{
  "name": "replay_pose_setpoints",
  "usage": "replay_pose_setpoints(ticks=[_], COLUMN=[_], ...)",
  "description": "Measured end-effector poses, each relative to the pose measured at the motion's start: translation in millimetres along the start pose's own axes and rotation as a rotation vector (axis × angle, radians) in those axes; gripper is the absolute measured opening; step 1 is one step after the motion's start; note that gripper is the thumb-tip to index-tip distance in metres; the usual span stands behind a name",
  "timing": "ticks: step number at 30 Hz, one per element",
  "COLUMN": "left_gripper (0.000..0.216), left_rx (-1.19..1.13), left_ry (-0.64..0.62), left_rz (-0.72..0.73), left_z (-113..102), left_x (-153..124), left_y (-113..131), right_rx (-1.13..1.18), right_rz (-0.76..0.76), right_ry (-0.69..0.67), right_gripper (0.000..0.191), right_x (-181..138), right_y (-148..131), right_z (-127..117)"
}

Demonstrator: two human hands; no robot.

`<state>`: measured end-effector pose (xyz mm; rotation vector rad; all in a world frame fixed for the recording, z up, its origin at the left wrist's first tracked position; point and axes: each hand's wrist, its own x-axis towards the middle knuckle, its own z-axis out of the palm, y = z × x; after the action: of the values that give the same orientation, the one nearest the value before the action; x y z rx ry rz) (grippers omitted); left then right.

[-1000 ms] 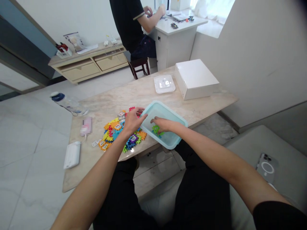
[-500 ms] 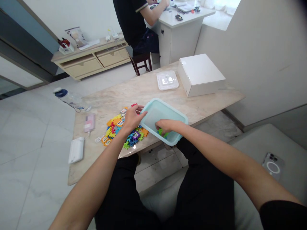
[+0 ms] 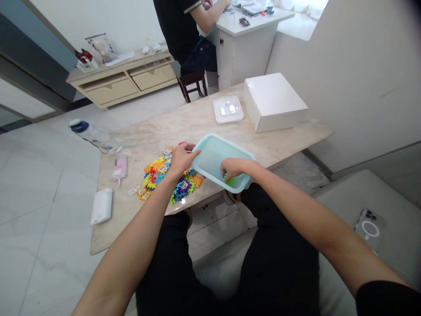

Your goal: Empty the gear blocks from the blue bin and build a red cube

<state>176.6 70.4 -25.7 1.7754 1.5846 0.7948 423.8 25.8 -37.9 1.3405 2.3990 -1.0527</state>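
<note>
A light-blue plastic bin (image 3: 210, 154) sits at the table's near edge, its right end reaching past the edge. My left hand (image 3: 182, 159) grips the bin's left rim, thumb over the lip. Inside the bin, my right hand (image 3: 234, 167) has its fingers bent down and closed on a bright green gear-shaped plastic piece (image 3: 231, 180). A bit of blue shows by those fingertips, and they partly hide the pieces. Left of the bin lies a heap of colourful gear-shaped building pieces (image 3: 154, 169), some with window grids, partly behind my left hand and forearm.
Farther back on the table (image 3: 138, 131) are a clear plastic lid (image 3: 228, 109) and a white box (image 3: 275, 102). Toward the left lie a bottle (image 3: 94, 135), a pink device (image 3: 120, 168) and a white power bank (image 3: 101, 206). A person (image 3: 184, 35) sits at another desk.
My right hand has shifted a little to the right and upward within the bin. The bin's near right corner appears slightly higher. My left hand keeps its hold on the rim.
</note>
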Motion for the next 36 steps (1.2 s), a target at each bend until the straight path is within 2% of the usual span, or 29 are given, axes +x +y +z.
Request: replay_pose_setpoints(ticks=[2,4,7,11,14,17,20,23,27,32,34,36], left_gripper=[0.033,0.035,0.039,0.027,0.025,0.021,0.021,0.023,0.023,0.029,0.029,0.029], left_rx=[-0.034,-0.071,-0.091,0.177,0.237,0.195,0.077,-0.021,-0.045,-0.017,0.014,0.035], left_ry=[0.033,0.044,-0.024,-0.033,-0.037,0.049,0.181,0.306,0.425,0.473,0.46,0.432], left_rz=[-0.071,-0.16,-0.222,-0.085,-0.099,-0.132,-0.104,-0.1,-0.139,-0.217,-0.232,-0.232], left_z=[14.3,27.9,39.5,36.2,26.0,10.8,-9.5,-34.1,-69.7,-109.2,-121.8,-133.0], left_x=[7.4,11.0,6.0,-9.4,-14.2,-12.6,-9.3,-8.6,-17.1,-46.2,-61.3,-75.9], left_y=[-3.6,-2.9,6.5,22.4,24.3,15.8,1.7,-15.0,-42.0,-80.9,-98.0,-116.0], right_rx=[0.029,0.045,0.159,0.324,0.474,0.633,0.736,0.795,0.788,0.72,0.66,0.554], right_rz=[0.026,0.086,0.134,0.174,0.157,0.081,0.043,0.01,-0.056,0.033,0.05,0.065], right_ry=[0.166,0.396,0.732,1.131,1.284,1.283,1.248,1.181,1.023,0.672,0.599,0.588], right_gripper=[0.02,0.016,0.021,0.038,0.055,0.063,0.066,0.066,0.066,0.047,0.039,0.035], right_x=[-14.2,-29.9,-49.5,-56.5,-46.5,-30.9,-14.5,4.2,38.6,91.7,112.7,132.5], right_y=[14.0,26.9,40.4,48.3,48.1,38.6,16.9,-16.2,-66.6,-122.3,-141.7,-159.4], right_z=[-9.8,-17.9,-24.1,-24.7,-24.4,-24.5,-25.8,-27.4,-25.3,-12.5,-5.6,1.0])
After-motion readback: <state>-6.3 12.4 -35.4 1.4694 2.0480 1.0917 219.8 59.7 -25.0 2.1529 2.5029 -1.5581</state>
